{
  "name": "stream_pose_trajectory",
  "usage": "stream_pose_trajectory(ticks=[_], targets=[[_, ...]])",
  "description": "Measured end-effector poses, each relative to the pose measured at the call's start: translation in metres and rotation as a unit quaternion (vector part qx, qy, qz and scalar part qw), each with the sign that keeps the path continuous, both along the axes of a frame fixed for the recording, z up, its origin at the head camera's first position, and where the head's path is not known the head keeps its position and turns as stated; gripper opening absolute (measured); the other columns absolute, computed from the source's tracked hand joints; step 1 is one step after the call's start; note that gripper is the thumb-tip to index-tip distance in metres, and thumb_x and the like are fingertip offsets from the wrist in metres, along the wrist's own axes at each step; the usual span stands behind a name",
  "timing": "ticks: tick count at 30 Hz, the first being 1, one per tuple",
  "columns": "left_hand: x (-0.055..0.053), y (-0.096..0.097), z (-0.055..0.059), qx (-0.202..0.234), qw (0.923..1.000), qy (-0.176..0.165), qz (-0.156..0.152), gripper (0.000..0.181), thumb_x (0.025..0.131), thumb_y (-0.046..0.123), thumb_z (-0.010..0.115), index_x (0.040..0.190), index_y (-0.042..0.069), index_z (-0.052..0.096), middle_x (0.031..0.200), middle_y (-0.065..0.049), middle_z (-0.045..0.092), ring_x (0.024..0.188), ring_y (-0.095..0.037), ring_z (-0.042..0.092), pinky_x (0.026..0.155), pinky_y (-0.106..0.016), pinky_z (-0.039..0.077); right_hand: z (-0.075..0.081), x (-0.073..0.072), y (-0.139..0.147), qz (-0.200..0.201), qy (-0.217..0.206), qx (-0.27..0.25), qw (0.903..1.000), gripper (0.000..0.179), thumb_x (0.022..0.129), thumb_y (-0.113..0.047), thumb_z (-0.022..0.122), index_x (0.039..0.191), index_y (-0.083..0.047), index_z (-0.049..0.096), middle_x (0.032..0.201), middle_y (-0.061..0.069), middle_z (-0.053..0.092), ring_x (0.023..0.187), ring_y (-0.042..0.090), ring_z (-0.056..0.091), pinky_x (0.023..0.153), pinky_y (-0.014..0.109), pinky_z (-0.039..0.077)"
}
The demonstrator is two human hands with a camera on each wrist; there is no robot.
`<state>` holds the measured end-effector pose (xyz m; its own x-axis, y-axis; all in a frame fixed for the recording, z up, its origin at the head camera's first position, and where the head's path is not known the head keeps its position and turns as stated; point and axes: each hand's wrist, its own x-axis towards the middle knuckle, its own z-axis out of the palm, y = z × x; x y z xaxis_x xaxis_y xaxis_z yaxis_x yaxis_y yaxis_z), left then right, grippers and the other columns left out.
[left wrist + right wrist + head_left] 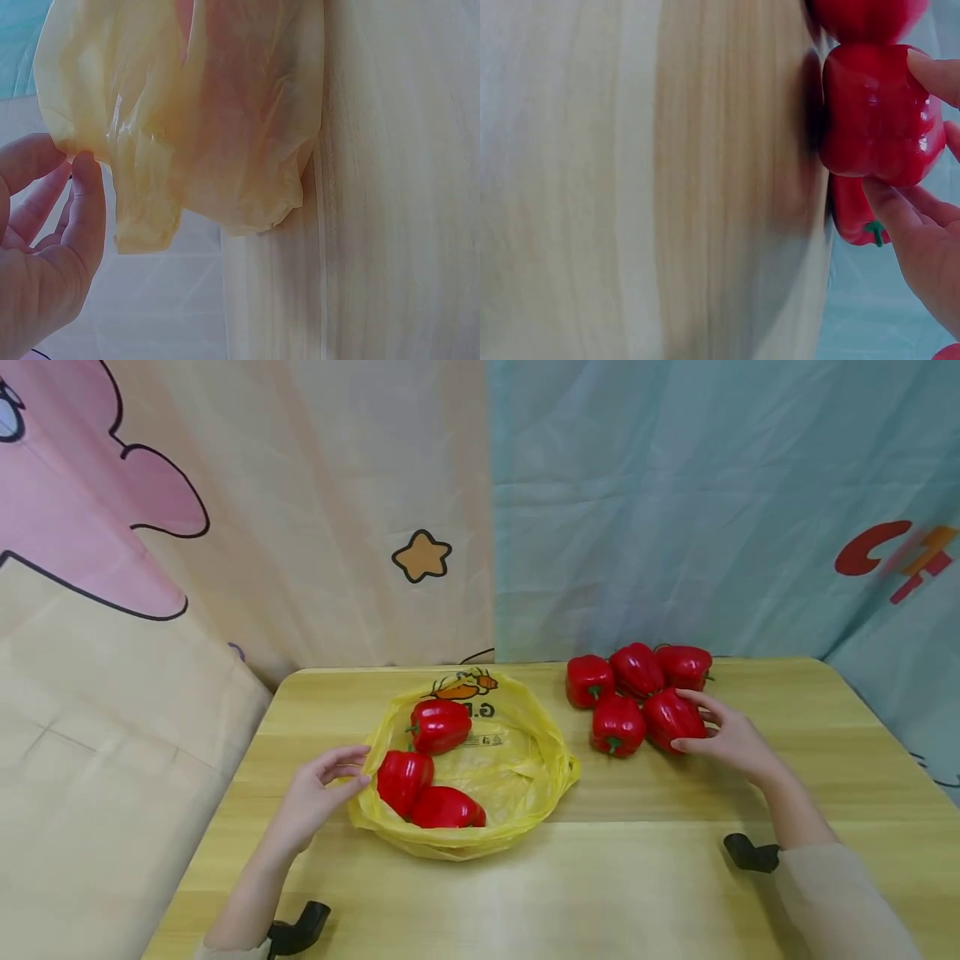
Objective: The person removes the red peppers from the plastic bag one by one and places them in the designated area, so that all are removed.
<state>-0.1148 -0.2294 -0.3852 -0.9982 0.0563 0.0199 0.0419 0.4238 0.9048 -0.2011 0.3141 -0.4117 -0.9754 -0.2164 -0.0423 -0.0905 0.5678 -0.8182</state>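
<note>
- Although the right fingers grasp one held pepper, red, thumb at its near side, its glossy skin could slip from a light pinch; whether it is clear of the surface, cannot tell.
- Adjacent pepper: red, just left of the right fingers, beside the held pepper, on the bag's side; likely to be knocked or rolled by any low leftward move.
- Rear peppers: three, red, grouped beyond the right fingers; a forward nudge could disturb them.
- Yellow bag: plastic, directly right of the left fingers, which pinch its rim; mouth open upward. Thin film could sag if that pinch slackens, or tear under a hard pull.
- Bagged peppers: three, red, just right of the left fingers, gathered toward that side; a tug on the film could shift them.
- Right rim: raised, between the right fingers and the bag's interior; could fold inward if bumped.
- Black fittings: one behind each hand's fingers, near the sleeve; the left could brush the surface.
- Patterned curtain: beyond all fingers, past the surface's far edge; apparently no obstacle.
</note>
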Motion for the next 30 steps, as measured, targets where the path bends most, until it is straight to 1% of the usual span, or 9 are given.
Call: stream_pose_trajectory(ticks=[2, 4, 8, 10, 15, 21, 24, 27, 30], targets=[[-0.006, 0.0, 0.001, 0.004, 1.0, 0.007, -0.002, 0.041, 0.086, 0.012, 0.068, 0.123, 0.0, 0.056, 0.115, -0.018, 0.058, 0.095, -0.012, 0.057, 0.075, -0.019, 0.05, 0.001, -0.005, -0.001, -0.004, -0.004, 0.004, 1.0, 0.078, 0.083, -0.024, 0.071, 0.146, -0.012, 0.027, 0.142, 0.028, 0.028, 0.124, 0.049, 0.031, 0.081, 0.035, 0.049], [-0.011, 0.001, 0.001, 0.007, 0.9999, 0.01, -0.006, 0.041, 0.085, 0.013, 0.068, 0.123, 0.0, 0.057, 0.115, -0.017, 0.058, 0.096, -0.014, 0.057, 0.075, -0.019, 0.05, 0.002, -0.008, 0.0, -0.007, -0.003, 0.005, 1.0, 0.078, 0.083, -0.025, 0.071, 0.146, -0.012, 0.026, 0.142, 0.027, 0.028, 0.125, 0.049, 0.03, 0.083, 0.036, 0.048], [-0.016, 0.003, -0.003, 0.016, 0.9998, 0.0, -0.015, 0.042, 0.085, 0.013, 0.069, 0.123, 0.0, 0.057, 0.115, -0.018, 0.058, 0.097, -0.016, 0.057, 0.076, -0.02, 0.05, 0.0, -0.01, 0.002, -0.003, 0.009, 0.004, 0.9999, 0.078, 0.083, -0.022, 0.071, 0.145, -0.01, 0.026, 0.143, 0.026, 0.027, 0.124, 0.051, 0.03, 0.079, 0.021, 0.046], [-0.015, 0.003, -0.004, 0.019, 0.9997, -0.006, -0.017, 0.042, 0.085, 0.012, 0.068, 0.123, -0.001, 0.056, 0.115, -0.018, 0.058, 0.097, -0.017, 0.057, 0.076, -0.021, 0.051, -0.004, -0.008, 0.002, 0.004, 0.017, -0.002, 0.9998, 0.077, 0.082, -0.02, 0.072, 0.145, -0.008, 0.028, 0.142, 0.026, 0.027, 0.123, 0.052, 0.03, 0.077, 0.017, 0.045], [-0.007, 0.0, 0.0, 0.008, 0.9998, -0.002, -0.02, 0.041, 0.086, 0.009, 0.067, 0.123, -0.003, 0.055, 0.115, -0.02, 0.058, 0.098, -0.019, 0.057, 0.076, -0.02, 0.051, -0.014, 0.0, -0.004, 0.014, 0.022, -0.023, 0.9994, 0.076, 0.082, -0.015, 0.072, 0.144, -0.005, 0.029, 0.142, 0.027, 0.027, 0.122, 0.052, 0.032, 0.08, 0.019, 0.047], [-0.003, -0.002, 0.003, -0.001, 0.9997, 0.0, -0.025, 0.041, 0.086, 0.01, 0.067, 0.123, -0.004, 0.055, 0.117, -0.021, 0.057, 0.102, -0.029, 0.056, 0.076, -0.02, 0.05, -0.019, 0.007, -0.005, 0.015, 0.02, -0.051, 0.9984, 0.073, 0.083, -0.012, 0.07, 0.143, -0.003, 0.028, 0.141, 0.027, 0.027, 0.121, 0.051, 0.033, 0.078, 0.011, 0.043], [-0.004, -0.001, 0.003, -0.002, 0.9997, 0.003, -0.022, 0.041, 0.085, 0.008, 0.068, 0.122, -0.004, 0.056, 0.116, -0.02, 0.058, 0.101, -0.027, 0.057, 0.076, -0.02, 0.05, -0.017, 0.009, -0.004, 0.014, 0.019, -0.055, 0.9982, 0.073, 0.084, -0.012, 0.069, 0.143, -0.003, 0.028, 0.14, 0.026, 0.029, 0.118, 0.046, 0.038, 0.078, 0.012, 0.045], [-0.004, 0.001, 0.002, 0.005, 0.9997, 0.006, -0.022, 0.041, 0.085, 0.008, 0.068, 0.122, -0.004, 0.056, 0.116, -0.02, 0.058, 0.099, -0.024, 0.058, 0.076, -0.02, 0.051, -0.011, 0.008, -0.001, 0.01, 0.026, -0.055, 0.9981, 0.071, 0.085, -0.012, 0.068, 0.143, -0.003, 0.029, 0.138, 0.025, 0.031, 0.116, 0.032, 0.043, 0.078, 0.012, 0.046], [-0.004, 0.002, 0.001, 0.014, 0.9997, 0.005, -0.017, 0.04, 0.085, 0.007, 0.067, 0.122, -0.003, 0.056, 0.116, -0.02, 0.058, 0.1, -0.024, 0.057, 0.076, -0.021, 0.051, -0.002, 0.003, 0.001, 0.013, 0.042, -0.049, 0.9978, 0.07, 0.085, -0.012, 0.068, 0.142, -0.002, 0.03, 0.138, 0.023, 0.032, 0.113, 0.017, 0.042, 0.08, 0.01, 0.044]])
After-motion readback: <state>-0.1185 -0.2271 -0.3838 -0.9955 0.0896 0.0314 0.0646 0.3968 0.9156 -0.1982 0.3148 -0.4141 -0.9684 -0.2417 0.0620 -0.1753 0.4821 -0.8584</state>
